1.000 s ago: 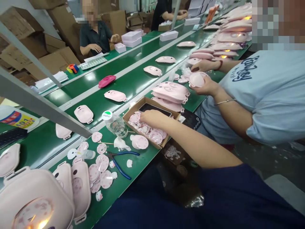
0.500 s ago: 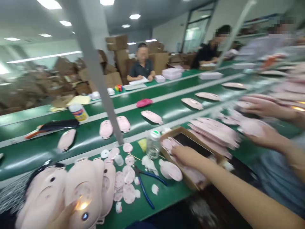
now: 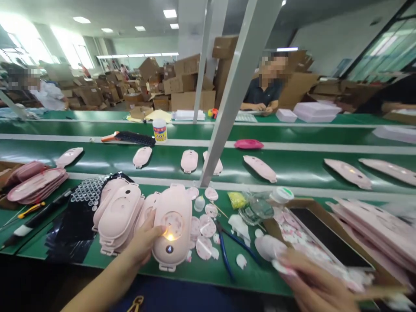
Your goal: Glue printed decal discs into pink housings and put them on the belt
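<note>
My left hand (image 3: 144,240) is closed on the edge of a pale pink oval plastic case (image 3: 178,199), its thumb beside a glowing orange light. The case has a round window and a small dark display. My right hand (image 3: 313,277), blurred by motion, pinches a small white-and-pink piece (image 3: 283,268) whose exact kind I cannot make out. Round spotted pink discs (image 3: 204,247) lie between the hands, alongside blue-handled pliers (image 3: 225,255). A cardboard box (image 3: 303,203) of small pink-and-white pieces is by my right hand, with a dark-screened device (image 3: 328,234) inside.
More pink cases (image 3: 118,214) lean together to my left, near a black sheet (image 3: 69,234) and a screwdriver-like tool (image 3: 39,216). A clear bottle (image 3: 256,208) tilts by the box. A grey post (image 3: 230,95) rises before the belt (image 3: 162,162). A co-worker (image 3: 264,91) sits opposite.
My view has swung left. My right hand has come out of the box with a small piece. My left hand has come into view on the lit case. The clear bottle now appears tilted.
</note>
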{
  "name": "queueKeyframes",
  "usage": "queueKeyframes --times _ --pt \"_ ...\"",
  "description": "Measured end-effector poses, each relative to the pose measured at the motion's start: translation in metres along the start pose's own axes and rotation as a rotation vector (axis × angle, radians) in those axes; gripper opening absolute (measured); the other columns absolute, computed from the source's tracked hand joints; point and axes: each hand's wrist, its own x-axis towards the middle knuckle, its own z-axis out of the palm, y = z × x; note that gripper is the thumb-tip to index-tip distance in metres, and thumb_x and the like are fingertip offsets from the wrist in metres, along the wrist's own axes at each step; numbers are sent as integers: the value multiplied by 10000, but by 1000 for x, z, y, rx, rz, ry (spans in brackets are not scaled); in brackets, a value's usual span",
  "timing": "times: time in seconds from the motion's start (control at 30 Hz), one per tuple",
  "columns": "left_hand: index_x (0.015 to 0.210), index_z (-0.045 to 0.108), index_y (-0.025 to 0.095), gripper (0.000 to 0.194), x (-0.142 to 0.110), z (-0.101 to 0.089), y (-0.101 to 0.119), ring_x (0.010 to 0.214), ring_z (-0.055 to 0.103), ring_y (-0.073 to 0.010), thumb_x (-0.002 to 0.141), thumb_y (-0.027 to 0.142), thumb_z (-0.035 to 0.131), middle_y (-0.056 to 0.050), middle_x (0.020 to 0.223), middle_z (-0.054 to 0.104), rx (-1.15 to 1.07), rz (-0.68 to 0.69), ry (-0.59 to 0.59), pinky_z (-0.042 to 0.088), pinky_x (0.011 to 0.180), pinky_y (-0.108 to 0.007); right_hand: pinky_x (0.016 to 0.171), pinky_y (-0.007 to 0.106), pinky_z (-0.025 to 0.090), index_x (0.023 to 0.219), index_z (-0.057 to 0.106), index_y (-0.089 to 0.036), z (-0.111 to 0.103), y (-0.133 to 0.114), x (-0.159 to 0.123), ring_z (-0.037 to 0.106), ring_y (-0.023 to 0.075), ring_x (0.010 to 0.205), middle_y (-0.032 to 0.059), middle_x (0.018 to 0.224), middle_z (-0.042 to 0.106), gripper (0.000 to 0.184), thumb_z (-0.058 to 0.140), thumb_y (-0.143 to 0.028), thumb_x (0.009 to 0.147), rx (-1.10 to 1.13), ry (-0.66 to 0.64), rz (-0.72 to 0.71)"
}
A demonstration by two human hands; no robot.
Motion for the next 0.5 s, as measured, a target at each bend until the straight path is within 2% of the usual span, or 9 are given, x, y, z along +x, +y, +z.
queueKeyframes --times 0.03,0.07,0.1,0.13,0.2,0.3,0.4,0.5 --pt "1217 712 249 580 -1 1 1 1160 689 -404 661 317 865 -79 1097 784 17 -16 -19 562 1009 -530 641 508 650 1012 749 -557 24 -21 -1 757 366 796 63 869 764 293 659 -319 867 148 16 52" --pt "1232 701 244 623 -2 1 1 1138 697 -400 639 326 875 -77 1089 782 34 -34 -33 579 984 -515 690 494 658 1003 770 -514 47 -39 1 763 345 859 60 948 768 237 691 -332 872 300 -60 130" --pt "1260 683 236 685 -2 1 2 1121 703 -394 612 330 885 -82 1095 778 50 -50 -37 593 962 -496 676 461 660 983 782 -452 67 -53 5 761 301 820 55 975 758 164 717 -353 870 466 -27 201" --pt "1299 658 225 754 -3 1 2 1109 708 -386 590 333 892 -93 1115 770 66 -61 -35 602 945 -478 685 437 663 1008 781 -390 84 -64 11 749 256 774 51 983 747 175 768 -375 834 616 -72 246" --pt "1370 606 202 868 -3 -1 3 1077 717 -372 565 338 899 -120 1151 753 103 -70 -10 619 907 -449 682 344 641 1005 762 -281 104 -76 21 700 179 728 41 911 717 247 822 -366 781 727 -66 310" --pt "1421 568 212 933 -5 -8 6 1014 729 -337 560 347 900 -117 1145 753 160 -76 62 635 826 -385 666 246 586 1047 729 -241 110 -86 29 635 123 726 10 851 660 286 790 -245 768 707 -54 327" --pt "1433 562 227 950 -7 -15 8 942 734 -293 552 329 901 -98 1099 764 186 -56 106 628 748 -314 651 237 565 1125 694 -244 108 -99 31 603 107 702 -6 858 625 376 736 -176 757 685 -94 304" --pt "1423 568 227 929 -8 -20 8 894 737 -287 558 330 890 -90 1054 768 194 -37 112 629 739 -328 630 241 557 1114 673 -233 107 -107 32 591 99 671 -7 867 620 358 712 -181 762 671 -119 299"
